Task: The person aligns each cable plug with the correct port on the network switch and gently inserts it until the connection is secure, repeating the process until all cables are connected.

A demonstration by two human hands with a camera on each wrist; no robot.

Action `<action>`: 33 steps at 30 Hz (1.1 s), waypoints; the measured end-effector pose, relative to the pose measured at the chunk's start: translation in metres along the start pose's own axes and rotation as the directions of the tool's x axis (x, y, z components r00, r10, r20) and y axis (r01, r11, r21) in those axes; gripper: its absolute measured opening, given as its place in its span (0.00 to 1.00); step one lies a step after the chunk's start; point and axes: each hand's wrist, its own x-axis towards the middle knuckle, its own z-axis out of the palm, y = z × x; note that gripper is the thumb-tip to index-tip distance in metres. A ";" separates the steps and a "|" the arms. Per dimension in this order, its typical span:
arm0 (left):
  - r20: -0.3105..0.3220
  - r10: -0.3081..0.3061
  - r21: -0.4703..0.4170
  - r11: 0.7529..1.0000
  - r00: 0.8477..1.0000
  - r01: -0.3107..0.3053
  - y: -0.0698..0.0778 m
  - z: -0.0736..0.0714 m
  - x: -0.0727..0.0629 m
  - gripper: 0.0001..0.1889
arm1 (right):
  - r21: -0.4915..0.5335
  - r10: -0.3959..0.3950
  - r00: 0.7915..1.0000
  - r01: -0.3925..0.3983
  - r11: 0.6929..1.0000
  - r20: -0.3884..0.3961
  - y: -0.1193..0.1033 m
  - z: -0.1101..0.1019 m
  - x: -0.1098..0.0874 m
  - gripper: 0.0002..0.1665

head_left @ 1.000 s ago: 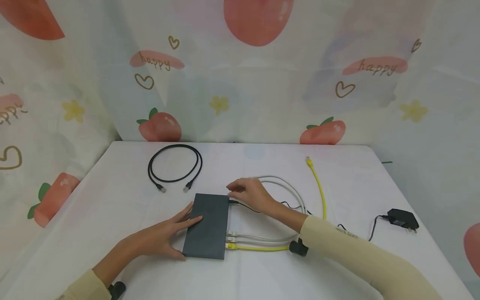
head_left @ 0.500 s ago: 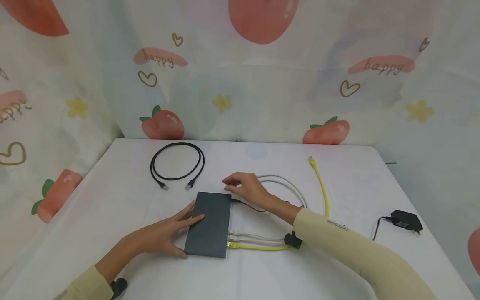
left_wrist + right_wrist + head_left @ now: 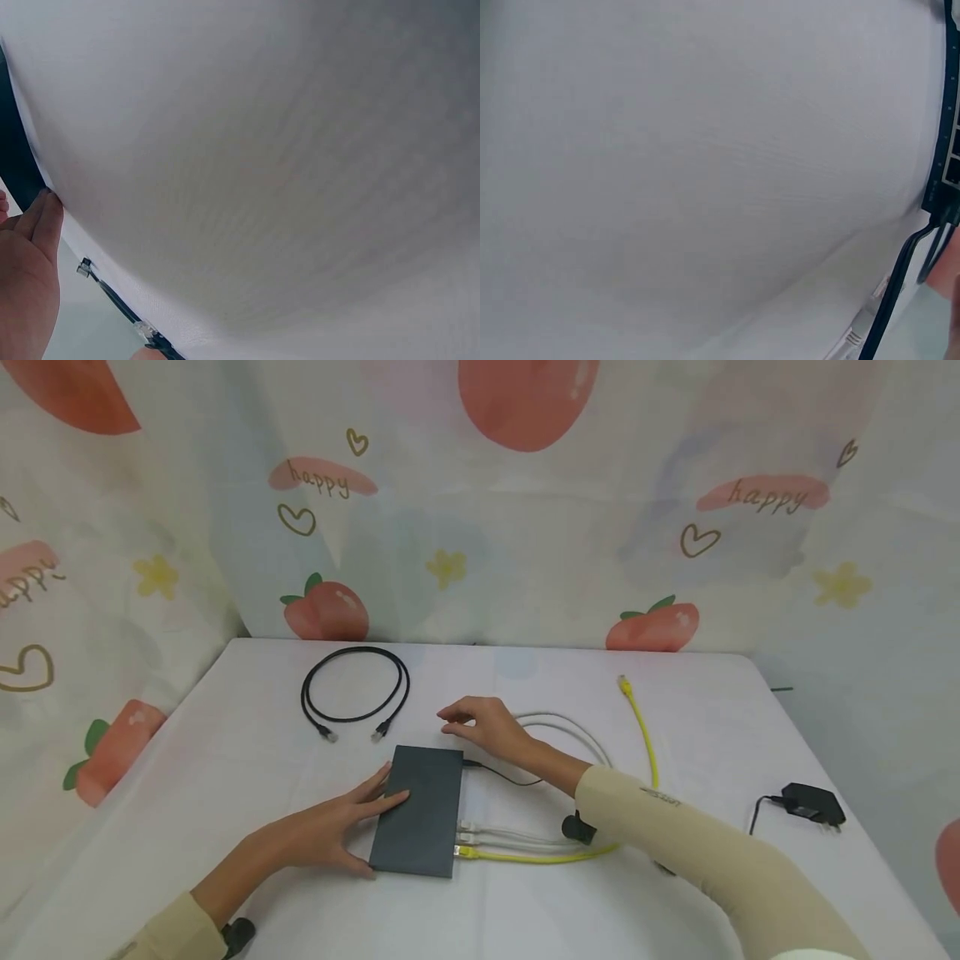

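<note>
A flat dark grey network switch [image 3: 423,814] lies on the white table. My left hand [image 3: 326,835] rests on its left side with spread fingers, the index finger on top and the thumb by the near corner. Beyond the switch's far right corner, my right hand [image 3: 487,727] hovers with loosely bent fingers and nothing between them. A thin black power cord [image 3: 495,770] is plugged into the switch near that corner. Two white Ethernet cables [image 3: 517,835] and a yellow Ethernet cable [image 3: 540,860] are plugged in nearer the front. The right wrist view shows unfilled ports [image 3: 954,142].
A coiled black Ethernet cable [image 3: 303,697] lies at the back left. The yellow cable's loose end [image 3: 626,687] points to the back. On the right sits a black power adapter [image 3: 813,803]. A patterned cloth [image 3: 525,527] hangs behind the table.
My right hand has drawn away from the power cord's plug, moving left and farther back. My left hand has stayed on the switch, and the head view has shifted slightly.
</note>
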 end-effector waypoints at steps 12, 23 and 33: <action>0.013 -0.034 -0.006 0.999 0.999 0.034 -0.005 0.001 0.001 0.52 | -0.048 -0.011 1.000 0.011 0.999 0.001 0.005 0.006 0.018 0.14; 0.023 -0.036 -0.007 0.999 0.999 0.036 -0.005 0.000 0.006 0.53 | -0.083 0.017 0.998 -0.012 0.996 0.053 0.011 0.009 0.029 0.16; 0.006 0.002 -0.011 1.000 1.000 -0.002 -0.005 0.000 0.002 0.51 | -0.072 -0.038 0.991 0.047 0.996 0.131 0.013 0.017 0.045 0.17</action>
